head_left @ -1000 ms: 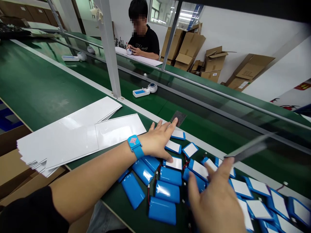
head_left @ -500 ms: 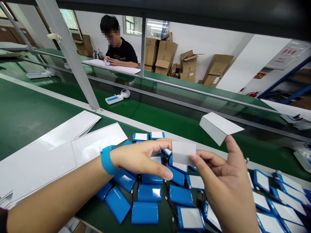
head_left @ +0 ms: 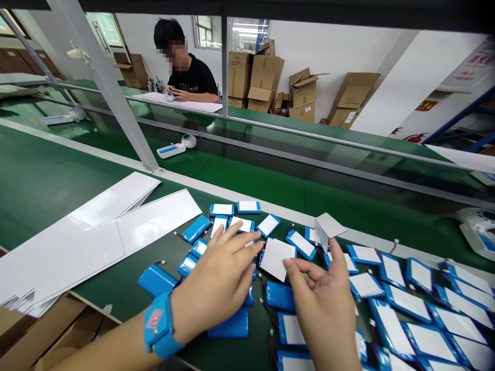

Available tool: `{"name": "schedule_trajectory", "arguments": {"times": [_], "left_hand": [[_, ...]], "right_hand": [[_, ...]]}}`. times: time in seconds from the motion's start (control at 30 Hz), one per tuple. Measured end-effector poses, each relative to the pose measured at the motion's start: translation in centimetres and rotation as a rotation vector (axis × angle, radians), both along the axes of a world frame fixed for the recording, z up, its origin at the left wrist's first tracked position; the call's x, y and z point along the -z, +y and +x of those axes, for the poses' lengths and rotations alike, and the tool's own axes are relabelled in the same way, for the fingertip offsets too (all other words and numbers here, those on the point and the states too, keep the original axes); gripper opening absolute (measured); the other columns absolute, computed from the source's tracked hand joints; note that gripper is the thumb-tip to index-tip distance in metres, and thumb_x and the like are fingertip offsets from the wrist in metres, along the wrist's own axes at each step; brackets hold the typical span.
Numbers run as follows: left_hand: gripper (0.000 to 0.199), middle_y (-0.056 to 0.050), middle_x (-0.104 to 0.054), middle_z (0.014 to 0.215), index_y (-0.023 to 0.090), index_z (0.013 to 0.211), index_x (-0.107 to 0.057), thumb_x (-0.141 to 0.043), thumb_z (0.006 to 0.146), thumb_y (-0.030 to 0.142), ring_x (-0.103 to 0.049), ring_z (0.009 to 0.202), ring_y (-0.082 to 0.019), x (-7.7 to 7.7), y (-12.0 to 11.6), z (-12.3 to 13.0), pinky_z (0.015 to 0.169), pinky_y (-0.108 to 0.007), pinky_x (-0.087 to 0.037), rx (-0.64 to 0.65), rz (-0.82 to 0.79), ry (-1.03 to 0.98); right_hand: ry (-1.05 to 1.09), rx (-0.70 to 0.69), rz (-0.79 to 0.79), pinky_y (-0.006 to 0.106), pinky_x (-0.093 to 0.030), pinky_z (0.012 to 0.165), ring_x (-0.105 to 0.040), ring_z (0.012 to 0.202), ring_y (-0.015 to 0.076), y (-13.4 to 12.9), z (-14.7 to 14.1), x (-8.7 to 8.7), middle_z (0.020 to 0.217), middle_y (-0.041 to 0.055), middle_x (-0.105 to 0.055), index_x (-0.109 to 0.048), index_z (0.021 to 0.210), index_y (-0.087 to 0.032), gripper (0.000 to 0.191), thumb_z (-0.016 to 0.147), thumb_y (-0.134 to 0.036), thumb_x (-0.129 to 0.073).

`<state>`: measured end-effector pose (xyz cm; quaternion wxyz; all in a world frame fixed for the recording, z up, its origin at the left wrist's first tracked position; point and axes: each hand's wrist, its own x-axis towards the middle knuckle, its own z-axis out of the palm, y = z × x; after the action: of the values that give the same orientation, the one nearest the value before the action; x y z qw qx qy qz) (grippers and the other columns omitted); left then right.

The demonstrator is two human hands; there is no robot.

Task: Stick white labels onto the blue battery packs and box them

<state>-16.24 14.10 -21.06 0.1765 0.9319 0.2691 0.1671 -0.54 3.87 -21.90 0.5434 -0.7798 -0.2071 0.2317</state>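
Many blue battery packs with short red and black leads lie scattered on the green belt, most topped with white pads, such as the blue pack [head_left: 232, 323] below my left hand [head_left: 218, 281]. My left wrist wears a blue wrist strap [head_left: 158, 324], and my left fingertips rest beside a loose white pad [head_left: 275, 259]. My right hand [head_left: 323, 314] touches that pad's lower edge with its index finger. A folded white-and-grey backing sheet [head_left: 327, 225] sits at my right thumb tip, and I cannot tell whether the thumb grips it.
Stacked white sheets [head_left: 96, 232] lie on the green belt [head_left: 46, 175] to the left. Below them is a cardboard box [head_left: 50, 330]. A metal post [head_left: 112, 98] rises behind. Across the far belt, a person in a black shirt [head_left: 189, 77] handles a small white device.
The white pad has gone from between my fingers and lies among the packs. My left hand has moved down onto the pile, and the folded sheet has dropped lower. The view has shifted slightly.
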Motion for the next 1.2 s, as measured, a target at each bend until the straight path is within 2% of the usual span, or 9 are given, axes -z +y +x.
{"name": "schedule_trajectory", "arguments": {"times": [0.23, 0.4, 0.5, 0.6, 0.77, 0.9, 0.97, 1.1, 1.2], "left_hand": [[0.048, 0.006, -0.047, 0.154, 0.029, 0.148, -0.045, -0.04, 0.101, 0.021, -0.03, 0.149, -0.034, 1.6, -1.4, 0.8, 0.122, -0.068, -0.023, 0.183, 0.028, 0.108], [0.042, 0.001, -0.05, 0.151, 0.024, 0.143, -0.053, -0.041, 0.103, 0.027, -0.031, 0.148, -0.038, 2.4, -1.9, 1.3, 0.121, -0.07, -0.021, 0.181, 0.077, 0.137], [0.043, 0.0, -0.052, 0.151, 0.022, 0.144, -0.052, -0.041, 0.102, 0.024, -0.034, 0.147, -0.037, 2.1, -1.8, 1.6, 0.12, -0.07, -0.024, 0.187, 0.067, 0.143], [0.044, 0.0, -0.055, 0.148, 0.023, 0.142, -0.054, -0.041, 0.1, 0.021, -0.036, 0.146, -0.035, 1.4, -1.5, 1.4, 0.121, -0.069, -0.023, 0.153, 0.052, 0.113], [0.044, 0.004, -0.056, 0.146, 0.029, 0.139, -0.057, -0.039, 0.1, 0.018, -0.039, 0.144, -0.034, 0.4, -2.0, 0.1, 0.119, -0.072, -0.024, 0.055, 0.053, 0.07], [0.049, 0.008, -0.055, 0.147, 0.032, 0.143, -0.051, -0.04, 0.099, 0.016, -0.036, 0.146, -0.032, 1.1, -3.5, -0.6, 0.12, -0.072, -0.021, 0.21, -0.002, 0.098], [0.053, 0.008, -0.05, 0.151, 0.033, 0.147, -0.046, -0.041, 0.097, 0.013, -0.033, 0.148, -0.032, 1.9, -4.3, -0.5, 0.119, -0.072, -0.023, 0.27, -0.016, 0.116], [0.059, 0.006, -0.047, 0.153, 0.032, 0.148, -0.045, -0.046, 0.093, 0.008, -0.03, 0.149, -0.033, 2.8, -5.2, -0.1, 0.119, -0.07, -0.026, 0.274, 0.025, 0.118], [0.058, 0.004, -0.048, 0.152, 0.031, 0.148, -0.045, -0.049, 0.093, 0.012, -0.031, 0.149, -0.033, 2.5, -5.3, -0.3, 0.118, -0.071, -0.028, 0.271, 0.021, 0.106]], "right_hand": [[-0.265, -0.097, -0.117, 0.035, -0.056, 0.07, -0.073, 0.079, 0.0246, 0.4, 0.9, 1.3, 0.089, 0.0027, -0.076, -0.019, 0.157, -0.022, 0.092, 0.084, -0.052, -0.065], [-0.824, -0.081, -0.36, 0.038, -0.046, 0.056, -0.072, 0.081, 0.0325, -0.5, 2.4, 0.1, 0.106, 0.0048, -0.075, -0.017, 0.159, -0.029, 0.083, 0.089, -0.048, -0.058], [-0.743, 0.019, -0.35, 0.033, -0.043, 0.05, -0.071, 0.071, 0.0288, -1.7, 3.5, -1.4, 0.096, 0.0003, -0.076, -0.013, 0.158, -0.033, 0.097, 0.082, -0.057, -0.067], [-0.526, -0.057, -0.273, 0.03, -0.046, 0.052, -0.07, 0.064, 0.0239, -2.9, 3.0, -2.0, 0.078, -0.0047, -0.075, -0.019, 0.156, -0.034, 0.092, 0.082, -0.064, -0.063], [-0.498, -0.14, -0.283, 0.028, -0.05, 0.049, -0.071, 0.062, 0.0213, -4.5, 0.7, 0.1, 0.078, -0.006, -0.076, -0.015, 0.158, -0.031, 0.089, 0.086, -0.062, -0.057], [-0.605, -0.152, -0.299, 0.026, -0.049, 0.042, -0.07, 0.057, 0.0202, -5.3, 0.0, 2.1, 0.075, -0.0073, -0.075, -0.01, 0.158, -0.029, 0.086, 0.091, -0.057, -0.056], [-0.792, -0.145, -0.316, 0.027, -0.045, 0.04, -0.066, 0.051, 0.0205, -5.5, -0.1, 2.5, 0.073, -0.0067, -0.073, -0.008, 0.159, -0.027, 0.084, 0.094, -0.05, -0.055], [-1.284, -0.179, -0.425, 0.038, -0.046, 0.045, -0.058, 0.05, 0.0302, -5.3, 0.7, 1.6, 0.064, 0.0052, -0.062, -0.019, 0.158, -0.007, 0.079, 0.098, -0.047, -0.049], [-1.32, -0.162, -0.388, 0.056, -0.053, 0.064, -0.062, 0.079, 0.0446, -5.2, 2.5, 0.0, 0.089, 0.0248, -0.061, -0.049, 0.141, 0.002, 0.074, 0.095, -0.055, -0.045]]}}
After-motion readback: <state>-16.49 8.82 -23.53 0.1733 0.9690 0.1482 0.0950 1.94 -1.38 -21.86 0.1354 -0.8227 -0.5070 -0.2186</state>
